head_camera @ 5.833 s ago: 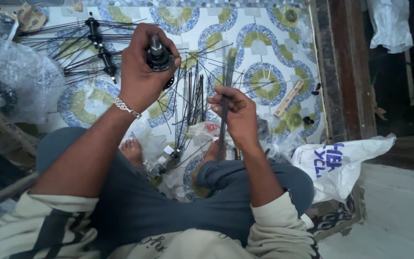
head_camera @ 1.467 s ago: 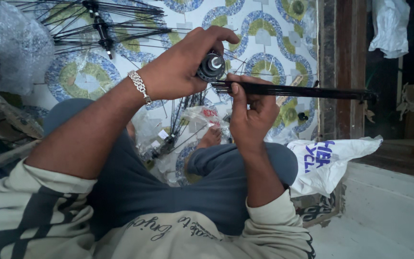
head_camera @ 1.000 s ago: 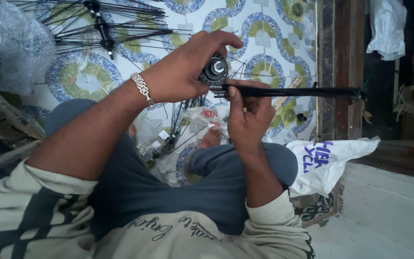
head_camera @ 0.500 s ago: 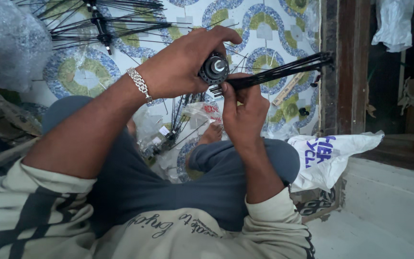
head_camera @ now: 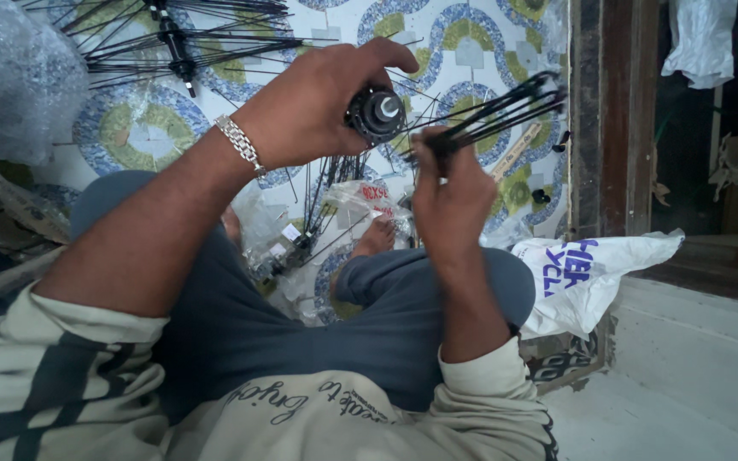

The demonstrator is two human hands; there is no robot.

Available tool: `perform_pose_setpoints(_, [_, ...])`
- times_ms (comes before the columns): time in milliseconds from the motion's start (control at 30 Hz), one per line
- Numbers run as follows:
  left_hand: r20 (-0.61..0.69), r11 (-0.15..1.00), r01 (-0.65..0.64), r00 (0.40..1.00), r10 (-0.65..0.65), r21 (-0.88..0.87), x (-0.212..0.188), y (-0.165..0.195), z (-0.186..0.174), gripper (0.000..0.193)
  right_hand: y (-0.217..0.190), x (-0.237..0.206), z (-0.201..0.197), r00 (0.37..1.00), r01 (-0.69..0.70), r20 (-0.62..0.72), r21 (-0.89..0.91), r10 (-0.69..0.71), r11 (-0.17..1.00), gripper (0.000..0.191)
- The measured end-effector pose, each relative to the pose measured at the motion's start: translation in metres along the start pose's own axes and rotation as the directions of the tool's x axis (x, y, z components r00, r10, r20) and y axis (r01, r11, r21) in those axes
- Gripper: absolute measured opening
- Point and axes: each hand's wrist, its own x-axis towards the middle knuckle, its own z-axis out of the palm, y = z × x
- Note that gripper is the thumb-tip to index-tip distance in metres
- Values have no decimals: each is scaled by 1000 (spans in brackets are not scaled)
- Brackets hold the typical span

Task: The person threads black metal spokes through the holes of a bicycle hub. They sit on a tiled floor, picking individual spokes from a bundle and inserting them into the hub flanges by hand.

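My left hand (head_camera: 313, 107) grips a black metal wheel hub (head_camera: 376, 113), held up in front of me with its axle end facing the camera. My right hand (head_camera: 450, 192) is closed around a bundle of thin black spokes (head_camera: 506, 107) that fans up and to the right, its near ends close beside the hub. A silver bracelet (head_camera: 239, 143) sits on my left wrist. I sit cross-legged on a patterned tile floor (head_camera: 463, 51), with my bare foot (head_camera: 375, 239) below the hands.
A hub laced with black spokes (head_camera: 183, 41) lies on the floor at top left. Bubble wrap (head_camera: 10, 81) lies at far left. Clear plastic packets (head_camera: 360, 201) and loose spokes lie between my knees. A white plastic bag (head_camera: 587, 269) rests by a dark wooden door frame (head_camera: 612, 119).
My right hand has swung the spoke bundle from pointing level to the right to angling up and right, and the bundle's tips have spread. The left hand keeps the hub in place.
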Motion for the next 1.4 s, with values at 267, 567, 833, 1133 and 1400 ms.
perform_pose_setpoints(267, [-70,994,-44,996,51,98,-1,-5,-6,63,15,-2,-17,977,-116,-95,521,192,845,17])
perform_pose_setpoints(567, [-66,992,-86,994,92,92,-3,-6,-6,62,9,-2,-11,955,-279,125,690,270,668,16])
perform_pose_setpoints(833, [-83,992,-98,991,105,77,-3,-2,-3,58,-5,-13,5,985,-39,-100,669,142,742,16])
perform_pose_setpoints(1133, [-113,989,-116,986,126,88,-3,-7,0,56,-8,-11,11,981,6,-146,676,126,737,17])
perform_pose_setpoints(1400, [-102,990,-95,989,106,106,-2,-7,5,54,-9,-9,17,986,-10,-127,605,109,797,16])
